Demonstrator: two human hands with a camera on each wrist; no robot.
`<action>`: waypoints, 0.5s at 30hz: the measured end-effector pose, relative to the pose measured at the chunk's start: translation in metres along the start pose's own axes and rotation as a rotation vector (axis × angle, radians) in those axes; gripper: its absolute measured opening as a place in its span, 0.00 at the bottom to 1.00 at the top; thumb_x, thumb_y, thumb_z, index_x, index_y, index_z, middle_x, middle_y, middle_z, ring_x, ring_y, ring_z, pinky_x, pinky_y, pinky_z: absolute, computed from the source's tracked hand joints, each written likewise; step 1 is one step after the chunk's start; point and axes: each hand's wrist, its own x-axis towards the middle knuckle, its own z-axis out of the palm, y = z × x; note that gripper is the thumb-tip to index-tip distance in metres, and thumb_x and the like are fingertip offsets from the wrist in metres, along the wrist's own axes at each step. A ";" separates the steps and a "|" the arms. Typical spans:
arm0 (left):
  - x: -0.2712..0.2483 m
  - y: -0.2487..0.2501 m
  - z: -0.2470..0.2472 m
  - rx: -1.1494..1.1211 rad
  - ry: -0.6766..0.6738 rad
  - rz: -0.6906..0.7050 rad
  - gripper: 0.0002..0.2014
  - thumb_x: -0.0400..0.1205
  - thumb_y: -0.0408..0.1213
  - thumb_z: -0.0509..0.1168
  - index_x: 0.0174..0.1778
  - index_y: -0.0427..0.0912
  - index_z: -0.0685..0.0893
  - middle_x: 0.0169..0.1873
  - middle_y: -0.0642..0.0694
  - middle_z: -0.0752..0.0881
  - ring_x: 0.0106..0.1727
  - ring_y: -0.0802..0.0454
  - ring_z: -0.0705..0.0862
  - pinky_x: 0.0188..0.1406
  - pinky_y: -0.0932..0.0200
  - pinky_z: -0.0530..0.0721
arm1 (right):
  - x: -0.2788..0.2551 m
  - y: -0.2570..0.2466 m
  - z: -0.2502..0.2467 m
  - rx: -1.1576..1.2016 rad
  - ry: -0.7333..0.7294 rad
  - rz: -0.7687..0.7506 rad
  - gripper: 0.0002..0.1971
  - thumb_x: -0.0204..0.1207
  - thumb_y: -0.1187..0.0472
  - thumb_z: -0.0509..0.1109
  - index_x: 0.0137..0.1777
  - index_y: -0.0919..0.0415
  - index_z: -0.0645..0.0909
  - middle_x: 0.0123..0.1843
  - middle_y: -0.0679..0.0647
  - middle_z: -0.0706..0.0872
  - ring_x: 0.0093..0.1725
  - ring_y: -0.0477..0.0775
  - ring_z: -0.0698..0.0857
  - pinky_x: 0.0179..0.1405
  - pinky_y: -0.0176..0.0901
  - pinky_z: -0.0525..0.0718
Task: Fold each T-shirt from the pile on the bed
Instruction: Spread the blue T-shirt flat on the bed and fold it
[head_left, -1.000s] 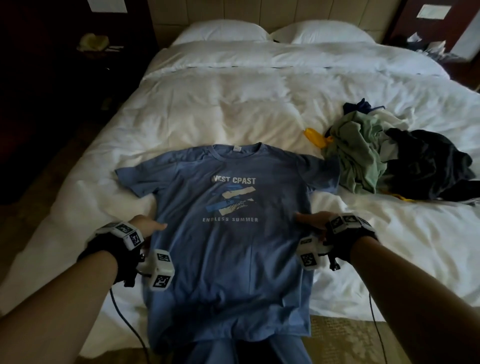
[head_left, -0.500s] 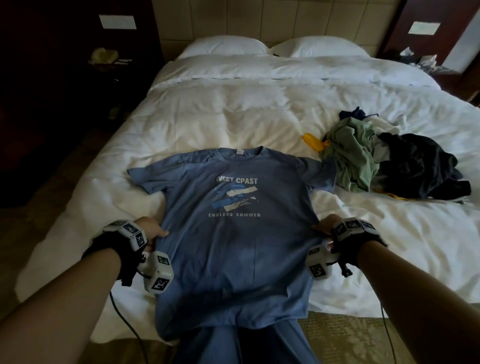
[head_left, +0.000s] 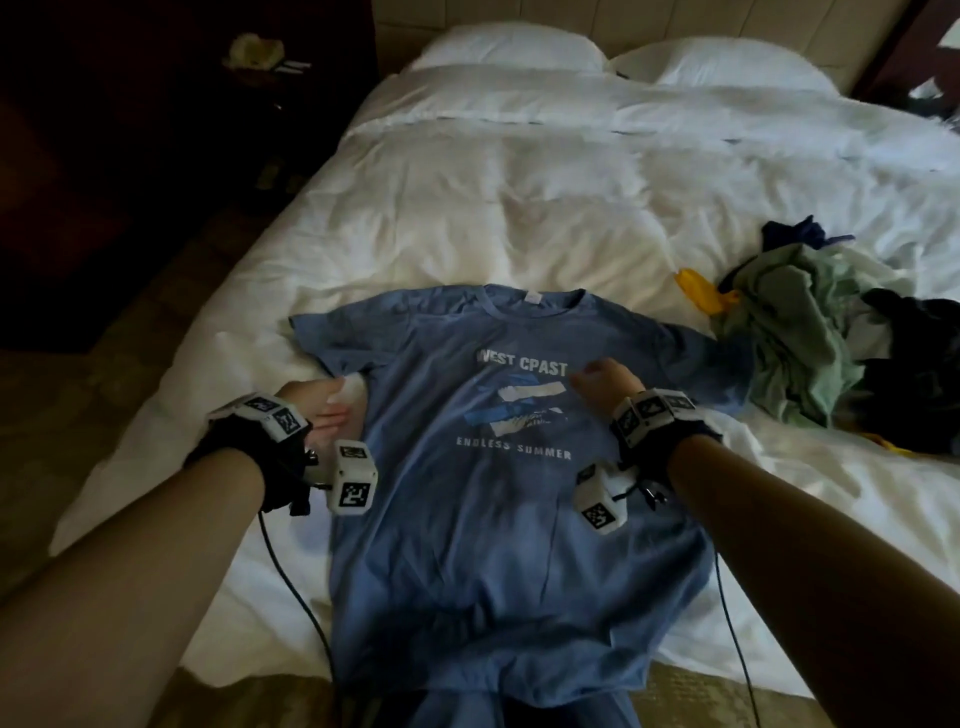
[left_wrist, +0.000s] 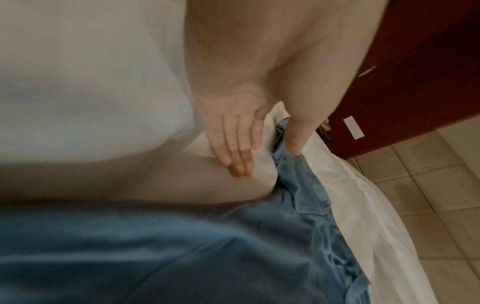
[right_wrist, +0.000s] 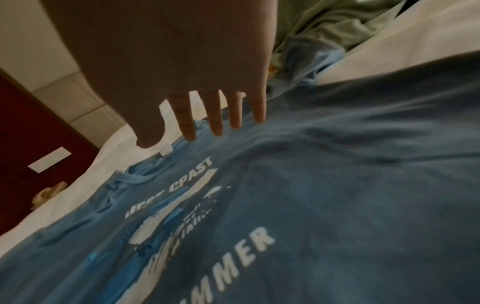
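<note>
1. A blue T-shirt (head_left: 483, 467) is seen spread face-up on the bed (head_left: 467, 208) from the head camera.
2. Only the wrist cameras show the fingers: the left hand (left_wrist: 233, 139) lies flat on bedding; the right hand (right_wrist: 213, 107) is splayed over the shirt.

- The head view looks forward and down from the foot of the bed (head_left: 519, 208) toward the pillows (head_left: 509, 49), taking in both forearms.
- The left wrist view sits close above the left hand (left_wrist: 233, 144), facing along its fingers to the blue T-shirt (left_wrist: 182, 257) edge.
- The right wrist view looks close along the right hand (right_wrist: 202, 92) over the shirt's print, which the head view shares.
</note>
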 end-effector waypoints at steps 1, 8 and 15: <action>0.006 0.002 0.000 -0.035 0.003 0.011 0.24 0.87 0.42 0.59 0.76 0.32 0.69 0.70 0.33 0.77 0.73 0.40 0.75 0.65 0.54 0.73 | -0.001 -0.012 0.000 -0.003 -0.012 -0.012 0.23 0.78 0.43 0.63 0.62 0.61 0.80 0.61 0.60 0.83 0.60 0.63 0.81 0.58 0.50 0.78; 0.054 0.010 -0.002 -0.235 0.012 0.063 0.18 0.86 0.37 0.61 0.68 0.29 0.76 0.63 0.35 0.81 0.67 0.42 0.78 0.58 0.56 0.77 | 0.030 -0.037 0.026 -0.138 -0.077 0.003 0.37 0.74 0.30 0.56 0.80 0.46 0.59 0.83 0.58 0.57 0.81 0.67 0.57 0.80 0.61 0.55; 0.089 0.012 -0.003 -0.333 -0.041 0.089 0.14 0.84 0.39 0.63 0.59 0.31 0.82 0.57 0.36 0.85 0.49 0.44 0.88 0.37 0.54 0.89 | 0.039 -0.026 0.064 -0.108 -0.155 0.075 0.42 0.73 0.29 0.57 0.83 0.39 0.43 0.85 0.53 0.37 0.82 0.69 0.37 0.80 0.68 0.41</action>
